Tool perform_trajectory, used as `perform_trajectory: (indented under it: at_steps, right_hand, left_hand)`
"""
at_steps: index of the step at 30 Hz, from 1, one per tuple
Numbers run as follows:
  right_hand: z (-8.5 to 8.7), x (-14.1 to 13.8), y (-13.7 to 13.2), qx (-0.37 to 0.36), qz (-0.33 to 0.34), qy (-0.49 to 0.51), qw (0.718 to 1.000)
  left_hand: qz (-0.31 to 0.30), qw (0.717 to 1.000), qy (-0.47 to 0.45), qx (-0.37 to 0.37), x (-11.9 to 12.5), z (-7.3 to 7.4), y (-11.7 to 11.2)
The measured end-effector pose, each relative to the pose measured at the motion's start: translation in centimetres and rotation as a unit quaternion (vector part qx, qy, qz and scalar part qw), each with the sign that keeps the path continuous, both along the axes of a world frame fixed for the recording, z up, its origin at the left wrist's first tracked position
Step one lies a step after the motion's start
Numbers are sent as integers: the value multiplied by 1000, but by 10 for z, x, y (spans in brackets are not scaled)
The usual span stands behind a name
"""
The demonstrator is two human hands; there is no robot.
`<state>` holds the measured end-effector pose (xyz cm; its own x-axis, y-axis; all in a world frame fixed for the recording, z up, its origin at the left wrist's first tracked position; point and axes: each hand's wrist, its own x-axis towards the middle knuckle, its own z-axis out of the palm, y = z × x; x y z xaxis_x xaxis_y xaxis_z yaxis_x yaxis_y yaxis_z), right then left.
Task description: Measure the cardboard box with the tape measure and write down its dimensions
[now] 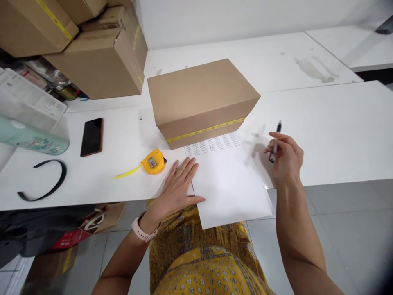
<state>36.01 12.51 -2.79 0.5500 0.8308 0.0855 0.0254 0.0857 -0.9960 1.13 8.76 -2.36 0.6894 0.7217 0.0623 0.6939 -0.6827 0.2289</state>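
Note:
My left hand [179, 186] lies flat with its fingers spread, resting on the table and the left edge of a white sheet of paper [231, 186]. Rows of small handwriting fill the sheet's upper part, and its lower end hangs past the table edge. In my right hand [287, 157] is a black-and-clear pen [274, 149], held above the table to the right of the paper. A closed cardboard box [204, 96] with yellow tape along its front covers the top of the sheet. Left of my left hand sits a yellow tape measure [154, 162] with a short length of tape out.
A dark phone [92, 137], a black curved band [63, 176] and a mint-green bottle [33, 135] lie on the left of the white table [322, 135]. Stacked cardboard boxes [101, 61] stand at the back left. A bag [101, 219] is below the table.

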Motion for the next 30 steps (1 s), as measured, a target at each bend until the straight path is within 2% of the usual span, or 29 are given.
perform_trajectory:
  at_steps: [3,8,14,17,19,21,23,25,27,30]
  right_hand:
    - [-1,17,-9,73,-30,29,996]
    - [-1,24,-16,113,-48,-15,992]
    - [19,-4,-35,138,-42,-26,989]
    - [32,-26,-51,149,-14,-24,988]
    - [36,-43,-57,119,30,1,992]
    - [35,-59,-58,53,103,25,993]
    - [29,-70,-54,-10,185,41,982]
    - [21,-76,-46,-47,230,58,970]
    - [12,-78,-40,-60,223,68,971]
    - [5,-76,-35,-59,173,63,981]
  left_hand:
    - [-20,1000,7,-4,-3,1,2]
    - [-54,998,0,-9,13,-3,-1]
    - [-49,998,35,-1,38,-5,-5]
    - [-43,999,24,-2,44,-5,-6]
    - [-37,999,5,-9,46,-5,-7]
    - [-22,1000,-9,-17,48,-5,-9]
    - [-2,1000,-10,-19,49,-4,-12]
    - [14,1000,-11,-10,50,-5,-15]
    - [20,1000,-14,3,49,-8,-17]
    - [25,999,-15,15,49,-10,-20]
